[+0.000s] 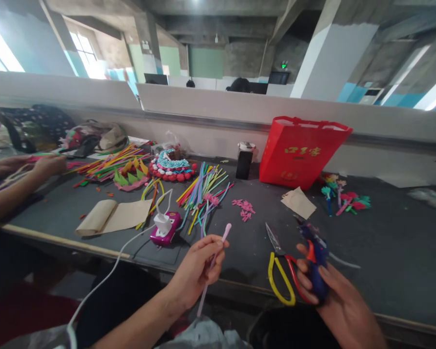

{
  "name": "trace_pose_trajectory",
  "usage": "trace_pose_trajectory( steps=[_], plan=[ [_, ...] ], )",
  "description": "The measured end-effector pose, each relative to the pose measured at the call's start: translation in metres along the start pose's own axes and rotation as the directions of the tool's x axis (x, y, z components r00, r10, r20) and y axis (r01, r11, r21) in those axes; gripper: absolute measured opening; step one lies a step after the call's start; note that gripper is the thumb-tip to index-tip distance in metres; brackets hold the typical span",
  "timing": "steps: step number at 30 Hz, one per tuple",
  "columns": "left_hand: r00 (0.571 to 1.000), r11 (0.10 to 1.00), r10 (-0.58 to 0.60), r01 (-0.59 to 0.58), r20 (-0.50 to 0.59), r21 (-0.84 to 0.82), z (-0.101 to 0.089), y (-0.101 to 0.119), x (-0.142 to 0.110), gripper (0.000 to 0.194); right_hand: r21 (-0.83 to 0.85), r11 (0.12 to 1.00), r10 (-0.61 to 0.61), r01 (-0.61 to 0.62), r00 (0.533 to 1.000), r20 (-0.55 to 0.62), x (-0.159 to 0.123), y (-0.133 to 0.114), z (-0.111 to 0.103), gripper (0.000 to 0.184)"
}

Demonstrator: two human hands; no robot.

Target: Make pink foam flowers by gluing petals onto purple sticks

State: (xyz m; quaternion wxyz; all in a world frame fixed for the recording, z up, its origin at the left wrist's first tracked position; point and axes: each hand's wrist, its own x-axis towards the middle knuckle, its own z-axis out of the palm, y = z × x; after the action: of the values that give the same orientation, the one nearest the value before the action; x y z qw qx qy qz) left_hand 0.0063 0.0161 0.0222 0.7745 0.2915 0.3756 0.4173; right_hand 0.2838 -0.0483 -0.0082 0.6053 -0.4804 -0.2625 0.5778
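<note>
— What are the hands doing right now?
— The left hand [198, 265] is pinching a pale pink stem [212, 262] between thumb and fingers, above the front edge of the bench [240, 269]. The stem tilts, its thicker pink tip poking up past the fingertips and its tail hanging down below the hand

— And the right hand [343, 293]?
— Wrapped around a blue tool [318, 276] with an orange part at the front. It looks like a glue gun, though it's a bit blurred. Its dark nose points up and away from the person

— What lies close by?
— Scissors [278, 251] with one yellow and one red handle, just left of the tool. The red handle runs in by the right hand's fingers; I can't tell whether they touch. Past the blades there's a small heap of pink pieces [244, 209], and a square of tan paper [300, 203] sits in front of the red bag [305, 152]

— Anything beyond the left hand?
— A bundle of coloured stems [203, 189], then a purple power socket [165, 229] with a white plug [162, 223] in it, beside a partly rolled brown sheet [112, 216]. At far left, a co-worker's hand [50, 165] reaches over the bench, near more bright stems [109, 162]
</note>
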Motion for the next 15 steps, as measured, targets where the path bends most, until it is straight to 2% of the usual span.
trace_pose_trajectory(
  steps=[3,6,10,15],
  plan=[
    [1.0,1.0,0.017,-0.017,0.02,-0.01,0.0,0.002,0.001,0.014,0.104,0.994,0.039,-0.043,0.998,0.039,0.006,0.0,0.021,0.033],
    [1.0,1.0,0.015,-0.015,0.003,-0.001,-0.001,0.005,0.0,0.02,0.096,0.995,-0.04,0.038,0.999,0.011,0.013,0.003,0.033,0.023],
    [1.0,0.999,0.029,-0.029,-0.003,0.023,-0.004,0.009,-0.002,0.028,0.091,0.986,-0.149,0.14,0.984,0.096,0.017,0.004,0.04,0.022],
    [0.999,0.999,0.031,-0.031,-0.013,0.041,-0.002,0.016,0.002,0.024,0.074,0.977,-0.213,0.202,0.959,0.185,0.021,0.001,0.055,0.025]
  ],
)
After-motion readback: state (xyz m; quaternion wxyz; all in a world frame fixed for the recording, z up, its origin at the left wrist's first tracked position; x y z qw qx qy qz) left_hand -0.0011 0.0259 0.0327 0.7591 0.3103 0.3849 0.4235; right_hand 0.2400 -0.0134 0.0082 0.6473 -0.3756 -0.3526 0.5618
